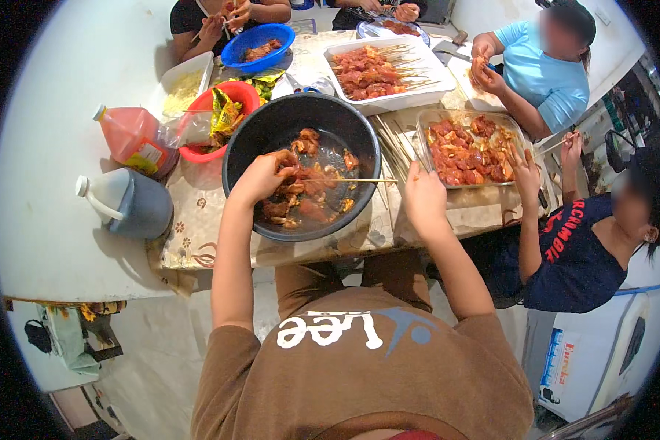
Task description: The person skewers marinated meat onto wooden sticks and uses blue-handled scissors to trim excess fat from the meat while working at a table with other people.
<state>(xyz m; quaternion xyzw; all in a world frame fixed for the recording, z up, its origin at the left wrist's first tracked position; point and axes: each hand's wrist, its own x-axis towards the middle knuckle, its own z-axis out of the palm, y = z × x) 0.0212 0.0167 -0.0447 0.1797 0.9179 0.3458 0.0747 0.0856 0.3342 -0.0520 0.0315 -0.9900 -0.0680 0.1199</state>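
My left hand reaches into a large black basin, its fingers closed on a piece of marinated raw meat. A bamboo skewer runs from that meat towards my right hand. The right hand is at the skewer's far end, beside the basin's right rim; its fingertips are turned away, so I cannot tell its grip. More loose marinated meat lies in the basin. Loose bamboo skewers lie on the table between the basin and a clear plastic container of meat.
A white tray of skewered meat, a red basin and a blue basin stand farther back. Two plastic jugs are at the left. Co-workers surround the table; one co-worker's hand is at the clear container.
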